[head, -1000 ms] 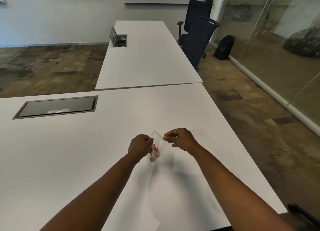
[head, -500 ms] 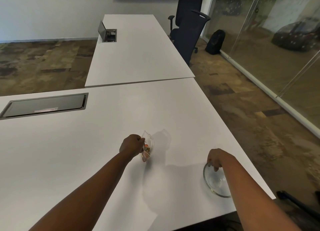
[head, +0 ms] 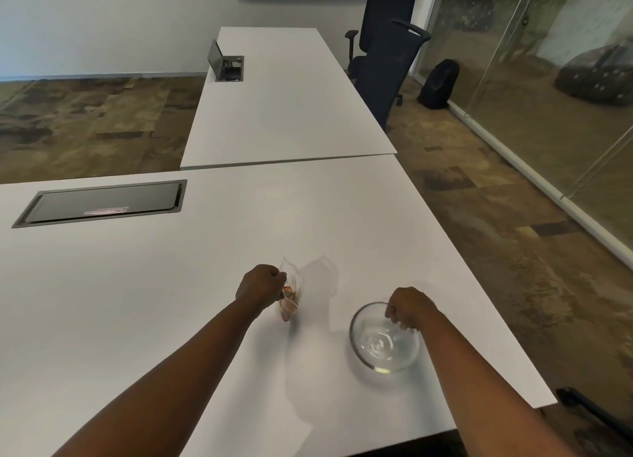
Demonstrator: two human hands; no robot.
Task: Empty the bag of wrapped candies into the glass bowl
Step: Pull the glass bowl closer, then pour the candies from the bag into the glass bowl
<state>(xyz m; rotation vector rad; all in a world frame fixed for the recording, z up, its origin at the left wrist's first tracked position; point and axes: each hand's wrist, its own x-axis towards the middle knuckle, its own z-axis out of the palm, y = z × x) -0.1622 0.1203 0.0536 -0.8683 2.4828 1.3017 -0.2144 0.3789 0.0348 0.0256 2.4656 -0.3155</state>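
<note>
A small clear plastic bag (head: 292, 290) with a few red and orange wrapped candies hangs upright just above the white table (head: 171, 302), its mouth open at the top. My left hand (head: 262, 285) is closed on the bag's left edge. To its right stands an empty glass bowl (head: 383, 345) near the table's right edge. My right hand (head: 409, 307) grips the bowl's far rim, fingers curled over it. Bag and bowl are apart by roughly a hand's width.
A dark cable hatch (head: 101, 204) is set into the table at the far left. A second white table (head: 284, 97) butts on beyond. Two black office chairs (head: 387, 55) and a black backpack (head: 438, 83) stand by the glass wall on the right.
My right hand let go of the bag, reached right to the bowl and has drawn it leftward along the table toward the bag. My left hand keeps the bag in place.
</note>
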